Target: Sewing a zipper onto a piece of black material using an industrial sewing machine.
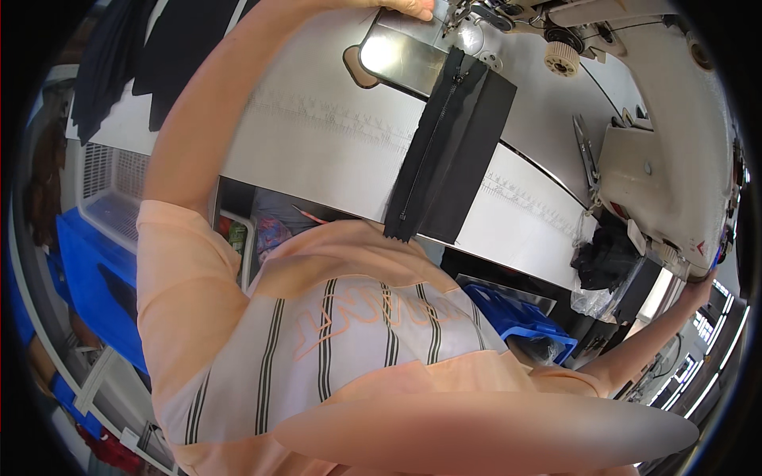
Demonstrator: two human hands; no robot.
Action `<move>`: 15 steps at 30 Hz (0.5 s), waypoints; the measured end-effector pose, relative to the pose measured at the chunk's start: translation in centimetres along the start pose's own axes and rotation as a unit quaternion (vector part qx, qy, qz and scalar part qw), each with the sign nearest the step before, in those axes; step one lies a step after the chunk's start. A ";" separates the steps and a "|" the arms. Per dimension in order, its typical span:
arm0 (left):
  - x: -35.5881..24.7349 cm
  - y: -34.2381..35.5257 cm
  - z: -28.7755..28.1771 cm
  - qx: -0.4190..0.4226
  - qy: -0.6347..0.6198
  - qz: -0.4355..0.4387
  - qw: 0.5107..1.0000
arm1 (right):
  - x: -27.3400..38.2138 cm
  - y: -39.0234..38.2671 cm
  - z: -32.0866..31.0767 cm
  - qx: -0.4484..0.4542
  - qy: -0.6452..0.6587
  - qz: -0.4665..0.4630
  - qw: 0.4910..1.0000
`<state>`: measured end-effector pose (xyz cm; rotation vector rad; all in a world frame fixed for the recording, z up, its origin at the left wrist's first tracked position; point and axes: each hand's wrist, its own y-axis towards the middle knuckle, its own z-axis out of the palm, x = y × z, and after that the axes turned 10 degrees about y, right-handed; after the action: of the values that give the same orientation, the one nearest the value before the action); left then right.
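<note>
My left hand (401,6) is cut by the top edge, its visible fingers lying extended by the shiny metal plate (401,55), left of the needle area of the white sewing machine (659,182). My right hand (698,284) reaches to the machine's far right side, its fingers hidden. A black fabric strip with a zipper (436,151) lies lengthwise from below the presser foot to the table's front edge, near my body, with neither hand on it. Metal scissors or tweezers (586,151) rest beside the machine; which of these, I cannot tell.
The white table (317,143) has printed scales. Black fabric pieces (111,71) lie at the left. A white mesh basket (107,186) and blue bins (87,278) stand below left; another blue bin (516,317) is under the table. Dark cloth (603,258) is bunched at the machine's right.
</note>
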<state>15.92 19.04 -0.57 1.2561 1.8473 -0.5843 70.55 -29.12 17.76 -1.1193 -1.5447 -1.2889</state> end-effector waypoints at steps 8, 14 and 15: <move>0.1 0.1 1.2 -0.043 -0.029 -0.016 0.999 | -5.2 1.8 -2.8 0.043 0.270 -0.069 0.959; -0.3 0.8 2.1 -0.070 0.067 -0.047 0.994 | -0.7 5.9 -2.1 0.034 0.056 0.065 0.996; -0.4 0.9 2.0 -0.083 0.125 -0.051 0.987 | -1.5 5.6 -2.0 -0.006 0.085 0.058 0.995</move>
<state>17.55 17.67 -1.29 1.1703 2.1314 -0.3292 76.48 -30.86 18.08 -1.0625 -1.3292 -1.2825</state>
